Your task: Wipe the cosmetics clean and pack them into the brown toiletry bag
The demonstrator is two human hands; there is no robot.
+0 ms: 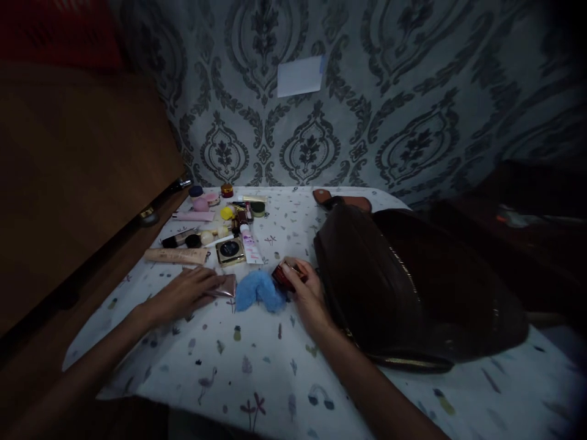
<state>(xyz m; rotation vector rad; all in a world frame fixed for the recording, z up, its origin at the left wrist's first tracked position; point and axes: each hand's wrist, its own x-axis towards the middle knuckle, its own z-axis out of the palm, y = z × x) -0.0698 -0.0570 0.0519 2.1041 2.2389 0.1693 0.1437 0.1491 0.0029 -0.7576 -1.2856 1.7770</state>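
My left hand [186, 293] lies on the patterned tablecloth [257, 366] with its fingers over a shiny pink tube [224, 286]. My right hand [308, 292] is closed around a small dark red case [285, 275], held just above the cloth. Between the two hands lies a fluffy blue puff [261, 291]. A large dark brown bag [413, 287] with a gold zipper lies on its side right beside my right hand.
Several cosmetics are spread at the back left: a beige tube [177, 255], a gold compact [230, 250], a white-pink tube [250, 244], small jars and sponges. A wooden panel [77, 171] stands at the left. Patterned wallpaper with a white note [300, 76] is behind.
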